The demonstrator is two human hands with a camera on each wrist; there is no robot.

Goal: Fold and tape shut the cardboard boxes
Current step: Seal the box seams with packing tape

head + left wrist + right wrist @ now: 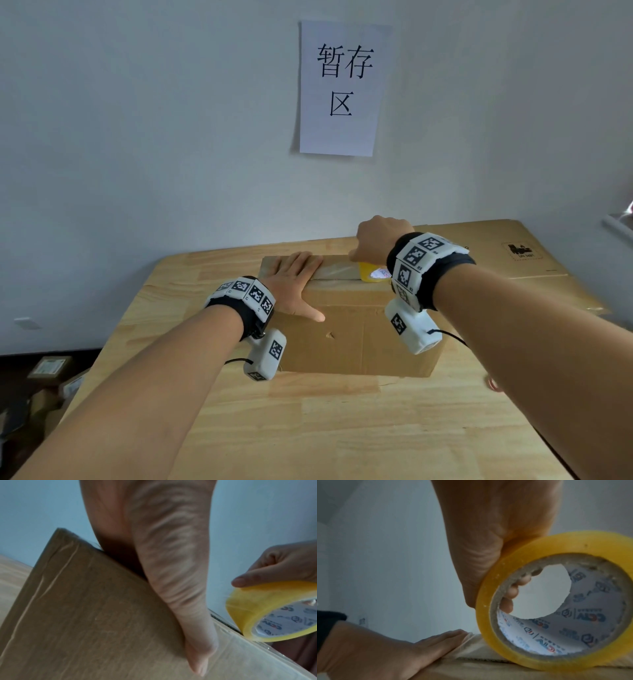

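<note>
cardboard box [356,329] sits closed on the wooden worktop [308,428], toward the far side, near the wall. top flaps are down, seam runs left-right across the lid.

left hand [295,286] lies flat on the box top at its left end, fingers [301,262] straight and together, palm down on the lid, thumb [313,313] splayed over the near top edge onto the front face. holds nothing, just presses. left wrist view shows the same: thumb along the front panel, old tape wrinkles down the box's left edge.

right hand [378,240] grips a yellow tape roll [371,272] standing on edge on the lid, right of the left hand. fingers hooked through the core [510,592], thumb [254,578] over the outer rim. the roll's bottom edge touches the box top at the seam.

clear tape strip [337,270] lies along the seam between the left fingertips and the roll; it looks wrinkled close to the left fingertips in the right wrist view.

flattened cardboard sheet [507,253] lies on the worktop behind and right of the box, with a small black print mark. paper sign [342,87] with chinese characters is stuck on the wall above. small boxes [48,368] on the dark floor at lower left. both wrists wear marker-tagged bands with camera units.
</note>
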